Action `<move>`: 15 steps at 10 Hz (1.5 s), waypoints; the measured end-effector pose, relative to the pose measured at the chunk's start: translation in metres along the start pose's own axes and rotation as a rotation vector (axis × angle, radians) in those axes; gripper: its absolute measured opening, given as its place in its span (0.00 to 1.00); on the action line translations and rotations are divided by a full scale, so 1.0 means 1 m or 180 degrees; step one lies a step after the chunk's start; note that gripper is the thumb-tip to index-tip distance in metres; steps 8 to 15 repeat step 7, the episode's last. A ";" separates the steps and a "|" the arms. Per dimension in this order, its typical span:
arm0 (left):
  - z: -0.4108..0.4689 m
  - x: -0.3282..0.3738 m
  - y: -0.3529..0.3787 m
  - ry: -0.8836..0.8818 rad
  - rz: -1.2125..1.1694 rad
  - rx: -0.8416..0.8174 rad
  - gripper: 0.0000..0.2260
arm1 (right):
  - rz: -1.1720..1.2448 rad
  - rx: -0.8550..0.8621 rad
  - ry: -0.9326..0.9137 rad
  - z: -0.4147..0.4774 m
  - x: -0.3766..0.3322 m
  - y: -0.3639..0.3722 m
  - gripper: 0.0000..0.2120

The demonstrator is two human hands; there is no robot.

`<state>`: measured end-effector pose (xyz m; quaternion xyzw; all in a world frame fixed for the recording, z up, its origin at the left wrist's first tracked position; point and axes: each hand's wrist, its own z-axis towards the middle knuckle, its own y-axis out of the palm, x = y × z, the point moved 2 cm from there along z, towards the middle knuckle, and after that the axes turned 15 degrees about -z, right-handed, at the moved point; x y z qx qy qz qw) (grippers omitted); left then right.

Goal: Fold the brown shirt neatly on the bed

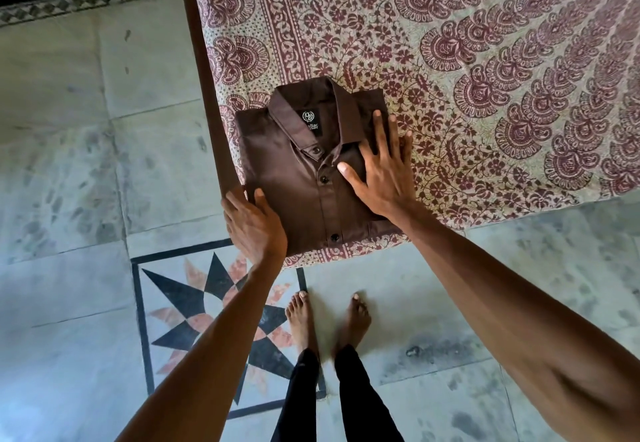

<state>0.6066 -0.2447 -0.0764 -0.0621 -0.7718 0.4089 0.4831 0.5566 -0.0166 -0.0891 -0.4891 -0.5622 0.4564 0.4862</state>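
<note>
Brown shirt (301,178) lies buttoned and already folded into a compact rectangle on the bed (485,60), at the corner of the patterned spread nearest the person, around 7 o'clock on the bed. Its collar (287,109) points to 12 o'clock.

The right hand (381,175) rests flat on the shirt's 3 o'clock side, fingers spread and straight, gripping nothing, with the fingertips reaching past the fold onto the spread. The left hand (254,227) sits at the shirt's 8 o'clock corner, thumb on top of the cloth and fingers along the edge. Whether those fingers tuck under the fold or only press against it is not clear.

The fold looks nearly finished, and the step in hand seems to be smoothing and squaring. To do it well, the flat palm should probably sweep outward from the button line toward 3 o'clock to drive out creases. Meanwhile the left hand should steady its edge so the bundle does not slide off the corner.
</note>
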 end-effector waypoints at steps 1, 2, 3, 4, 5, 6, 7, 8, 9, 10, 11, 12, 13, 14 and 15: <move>-0.005 0.005 -0.002 -0.0094 0.0017 0.0074 0.17 | -0.0021 0.0014 0.0038 0.004 0.000 -0.001 0.35; -0.009 0.010 -0.004 -0.0019 0.0124 0.0084 0.17 | -0.0038 -0.0049 0.0032 0.007 0.001 0.000 0.36; -0.009 0.009 -0.006 0.0020 0.0158 0.0026 0.15 | -0.0056 -0.0098 0.0025 0.006 0.002 -0.003 0.36; -0.006 0.008 -0.005 -0.0072 0.0166 -0.0010 0.14 | -0.0143 -0.0103 0.0019 0.000 0.001 -0.011 0.36; -0.009 0.014 -0.008 -0.0258 0.0176 -0.0061 0.13 | -0.0107 -0.0079 0.0082 -0.018 -0.003 -0.021 0.35; -0.012 0.015 -0.011 -0.0371 0.0112 -0.0064 0.14 | -0.0074 -0.0152 0.0062 -0.039 -0.007 -0.020 0.35; -0.013 0.021 -0.012 -0.0211 0.0278 0.0157 0.20 | -0.0026 -0.0157 0.0100 -0.047 -0.009 -0.020 0.35; -0.013 0.021 -0.012 -0.0211 0.0278 0.0157 0.20 | -0.0026 -0.0157 0.0100 -0.047 -0.009 -0.020 0.35; -0.013 0.021 -0.012 -0.0211 0.0278 0.0157 0.20 | -0.0026 -0.0157 0.0100 -0.047 -0.009 -0.020 0.35; -0.013 0.021 -0.012 -0.0211 0.0278 0.0157 0.20 | -0.0026 -0.0157 0.0100 -0.047 -0.009 -0.020 0.35; -0.013 0.021 -0.012 -0.0211 0.0278 0.0157 0.20 | -0.0026 -0.0157 0.0100 -0.047 -0.009 -0.020 0.35; -0.013 0.021 -0.012 -0.0211 0.0278 0.0157 0.20 | -0.0026 -0.0157 0.0100 -0.047 -0.009 -0.020 0.35; -0.013 0.021 -0.012 -0.0211 0.0278 0.0157 0.20 | -0.0026 -0.0157 0.0100 -0.047 -0.009 -0.020 0.35; -0.013 0.021 -0.012 -0.0211 0.0278 0.0157 0.20 | -0.0026 -0.0157 0.0100 -0.047 -0.009 -0.020 0.35; -0.013 0.021 -0.012 -0.0211 0.0278 0.0157 0.20 | -0.0026 -0.0157 0.0100 -0.047 -0.009 -0.020 0.35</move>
